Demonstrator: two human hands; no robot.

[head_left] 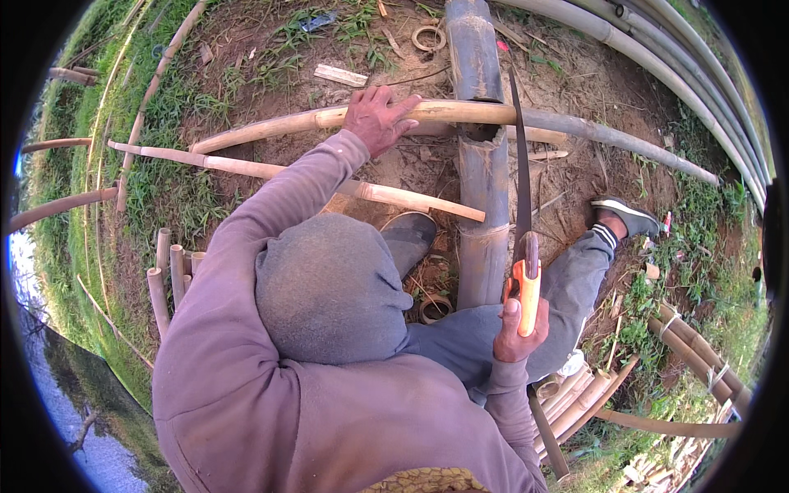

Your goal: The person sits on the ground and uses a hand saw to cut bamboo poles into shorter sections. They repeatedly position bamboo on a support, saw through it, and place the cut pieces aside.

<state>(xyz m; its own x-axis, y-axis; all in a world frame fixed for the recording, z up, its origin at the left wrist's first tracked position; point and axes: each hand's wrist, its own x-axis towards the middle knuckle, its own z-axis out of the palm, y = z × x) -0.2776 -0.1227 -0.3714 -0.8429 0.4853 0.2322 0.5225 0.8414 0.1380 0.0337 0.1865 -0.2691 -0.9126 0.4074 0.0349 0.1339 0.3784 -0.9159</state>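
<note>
My right hand (521, 331) grips the orange handle of a handsaw (523, 185). Its long dark blade points away from me and crosses a bamboo pole (304, 122), just right of a thick grey bamboo trunk (483, 177). The pole lies across the trunk at a cut notch, tan on the left and greyer on the right. Left of the trunk, my left hand (378, 120) is closed over the pole from above, thumb stretched along it. Whether the saw teeth are in the bamboo cannot be made out.
A thinner bamboo piece (386, 194) slants nearer me, its right end on the trunk. Short cut bamboo lengths (579, 403) are stacked at lower right. Long poles (657, 57) curve along the upper right. Bamboo stubs (159, 300) stand at left; bamboo rings lie on the soil.
</note>
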